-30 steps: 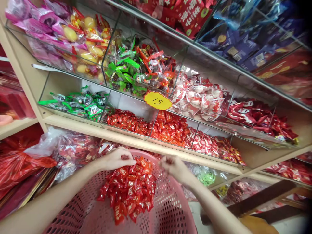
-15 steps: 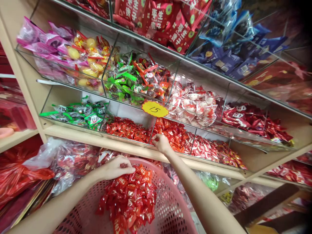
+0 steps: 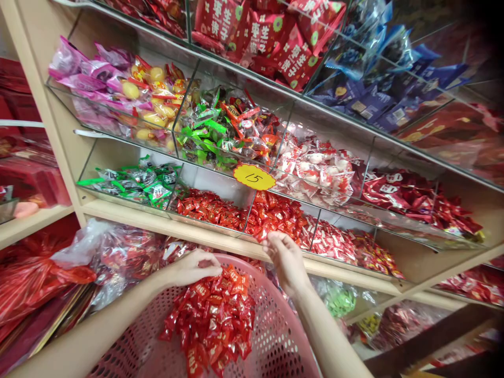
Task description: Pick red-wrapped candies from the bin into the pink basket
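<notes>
A pink perforated plastic basket (image 3: 275, 320) stands below the shelf, with a heap of red wrapped candies (image 3: 216, 320) inside. My left hand (image 3: 197, 268) is curled over its far rim, thumb on the inner side close to the heap; the other fingertips are partly hidden. My right hand (image 3: 285, 260) is in front of the lowest shelf, thumb and fingers pinched on what looks like a red wrapped candy (image 3: 264, 232). Behind it is a compartment of similar red candies (image 3: 275, 210).
Clear dividers split the shelves into compartments of green-wrapped (image 3: 151, 181), red and white candies (image 3: 315, 168). A yellow price tag (image 3: 254, 177) marked 15 hangs above the lowest row. Plastic bags (image 3: 122, 247) lie left below the shelf; a dark wooden bar (image 3: 437, 336) crosses the lower right.
My right hand has come back from the candy compartment, toward me and slightly right, with its fingers pinched. My left hand stays at the basket rim. The view has shifted a little.
</notes>
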Available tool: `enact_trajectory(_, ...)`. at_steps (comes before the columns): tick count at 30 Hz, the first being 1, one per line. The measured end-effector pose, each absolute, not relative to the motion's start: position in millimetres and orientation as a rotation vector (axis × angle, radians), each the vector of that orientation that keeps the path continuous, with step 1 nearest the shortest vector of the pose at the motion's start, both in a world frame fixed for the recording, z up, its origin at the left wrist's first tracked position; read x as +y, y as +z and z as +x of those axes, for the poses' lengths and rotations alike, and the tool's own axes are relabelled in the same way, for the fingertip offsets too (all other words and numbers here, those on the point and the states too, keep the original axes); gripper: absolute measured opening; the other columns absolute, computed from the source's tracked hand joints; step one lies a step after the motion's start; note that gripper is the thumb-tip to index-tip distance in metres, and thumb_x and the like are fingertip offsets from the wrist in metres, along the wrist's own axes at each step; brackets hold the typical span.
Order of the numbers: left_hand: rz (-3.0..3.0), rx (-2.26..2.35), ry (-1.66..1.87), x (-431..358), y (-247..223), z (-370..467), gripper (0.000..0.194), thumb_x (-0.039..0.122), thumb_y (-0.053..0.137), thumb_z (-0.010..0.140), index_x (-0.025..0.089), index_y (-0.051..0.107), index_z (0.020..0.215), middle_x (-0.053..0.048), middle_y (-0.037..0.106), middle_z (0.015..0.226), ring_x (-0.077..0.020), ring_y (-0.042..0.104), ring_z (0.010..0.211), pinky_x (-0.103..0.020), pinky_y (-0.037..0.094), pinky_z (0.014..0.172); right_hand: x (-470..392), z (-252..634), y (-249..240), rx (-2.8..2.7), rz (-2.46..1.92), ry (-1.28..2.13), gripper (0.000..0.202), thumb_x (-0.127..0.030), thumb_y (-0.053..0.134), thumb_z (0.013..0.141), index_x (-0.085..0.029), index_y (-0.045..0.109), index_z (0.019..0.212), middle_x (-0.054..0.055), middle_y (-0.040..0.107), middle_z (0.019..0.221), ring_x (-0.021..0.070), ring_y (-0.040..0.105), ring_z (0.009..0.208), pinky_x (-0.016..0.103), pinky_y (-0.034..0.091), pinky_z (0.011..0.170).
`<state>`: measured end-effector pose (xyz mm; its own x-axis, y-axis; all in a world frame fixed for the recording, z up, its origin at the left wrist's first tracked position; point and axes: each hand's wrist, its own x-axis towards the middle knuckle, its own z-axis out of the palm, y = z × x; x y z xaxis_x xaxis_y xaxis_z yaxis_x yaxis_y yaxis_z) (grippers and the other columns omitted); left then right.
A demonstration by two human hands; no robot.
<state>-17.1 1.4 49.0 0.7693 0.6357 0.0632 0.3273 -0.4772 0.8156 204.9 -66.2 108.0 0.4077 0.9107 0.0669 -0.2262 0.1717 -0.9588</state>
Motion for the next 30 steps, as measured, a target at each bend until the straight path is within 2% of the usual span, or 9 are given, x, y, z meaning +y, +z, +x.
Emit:
enact_trajectory(5, 2.098, 0.642, 0.497, 1, 47, -16, 0.033, 0.045, 0.052, 0.081, 0.017, 0.067, 0.090, -0.004, 0.067, 0.092, -0.0160, 0.057, 0.081, -0.026, 0.041, 0.073, -89, 168, 62, -0.624, -1.119, 1.288, 0.026, -0.030, 0.077, 0.059, -0.016, 0.061, 0.076, -0.001, 0.062, 0.068, 0.0086, 0.059, 0.062, 0.020, 0.048, 0.062)
enact_trajectory(8, 2.146, 0.638, 0.547, 3, 40, -17, 0.035, 0.047, 0.059, 0.075, 0.019, 0.067, 0.095, -0.003, 0.067, 0.092, -0.0167, 0.057, 0.084, -0.027, 0.041, 0.075, -90, 155, 42, -0.545, -1.073, 1.409, 0.028, -0.029, 0.078, 0.057, -0.016, 0.062, 0.075, -0.001, 0.063, 0.069, 0.0085, 0.060, 0.064, 0.020, 0.049, 0.066)
enact_trajectory(11, 2.201, 0.618, 0.601, 6, 33, -17, 0.032, 0.045, 0.065, 0.071, 0.019, 0.069, 0.090, -0.003, 0.068, 0.088, -0.0166, 0.057, 0.083, -0.026, 0.041, 0.077, -92, 148, 33, -0.522, -1.028, 1.485, 0.029, -0.029, 0.079, 0.057, -0.015, 0.062, 0.076, -0.001, 0.064, 0.068, 0.0086, 0.061, 0.065, 0.020, 0.049, 0.069)
enact_trajectory(16, 2.274, 0.532, 0.587, 6, 33, -16, 0.026, 0.041, 0.063, 0.075, 0.016, 0.068, 0.074, -0.003, 0.067, 0.082, -0.0152, 0.057, 0.080, -0.025, 0.039, 0.077, -95, 143, 29, -0.528, -1.022, 1.508, 0.031, -0.032, 0.079, 0.058, -0.017, 0.060, 0.077, -0.001, 0.064, 0.073, 0.0095, 0.062, 0.069, 0.021, 0.049, 0.069)
enact_trajectory(19, 2.278, 0.557, 0.586, 5, 34, -17, 0.025, 0.040, 0.064, 0.074, 0.016, 0.067, 0.072, -0.002, 0.067, 0.084, -0.0151, 0.057, 0.081, -0.025, 0.038, 0.078, -94, 143, 27, -0.556, -1.094, 1.516, 0.035, -0.044, 0.073, 0.062, -0.017, 0.058, 0.078, -0.001, 0.063, 0.068, 0.0082, 0.059, 0.058, 0.019, 0.046, 0.057)
enact_trajectory(21, 2.267, 0.589, 0.585, 5, 33, -16, 0.023, 0.039, 0.066, 0.072, 0.016, 0.066, 0.072, -0.002, 0.066, 0.085, -0.0150, 0.056, 0.081, -0.025, 0.038, 0.079, -93, 143, 27, -0.631, -1.133, 1.507, 0.040, -0.052, 0.067, 0.066, -0.018, 0.058, 0.086, -0.003, 0.062, 0.062, 0.0075, 0.055, 0.048, 0.018, 0.042, 0.048)
enact_trajectory(23, 2.260, 0.610, 0.588, 6, 31, -16, 0.023, 0.039, 0.067, 0.072, 0.016, 0.066, 0.071, -0.002, 0.066, 0.085, -0.0151, 0.056, 0.083, -0.026, 0.038, 0.080, -92, 142, 28, -0.720, -1.138, 1.502, 0.045, -0.056, 0.063, 0.069, -0.019, 0.057, 0.093, -0.003, 0.061, 0.060, 0.0082, 0.055, 0.047, 0.019, 0.042, 0.048)
enact_trajectory(27, 2.246, 0.608, 0.600, 7, 28, -14, 0.024, 0.040, 0.066, 0.072, 0.016, 0.066, 0.071, -0.002, 0.065, 0.084, -0.0147, 0.056, 0.082, -0.025, 0.039, 0.079, -91, 143, 29, -0.776, -1.140, 1.478, 0.043, -0.057, 0.062, 0.068, -0.017, 0.057, 0.080, 0.000, 0.062, 0.062, 0.0095, 0.057, 0.052, 0.021, 0.045, 0.053)
enact_trajectory(30, 2.254, 0.619, 0.615, 5, 28, -14, 0.025, 0.041, 0.066, 0.071, 0.016, 0.067, 0.071, -0.003, 0.065, 0.085, -0.0146, 0.056, 0.081, -0.025, 0.039, 0.078, -89, 145, 26, -0.765, -1.161, 1.451, 0.040, -0.056, 0.063, 0.068, -0.018, 0.056, 0.078, -0.001, 0.062, 0.061, 0.0091, 0.057, 0.052, 0.020, 0.045, 0.054)
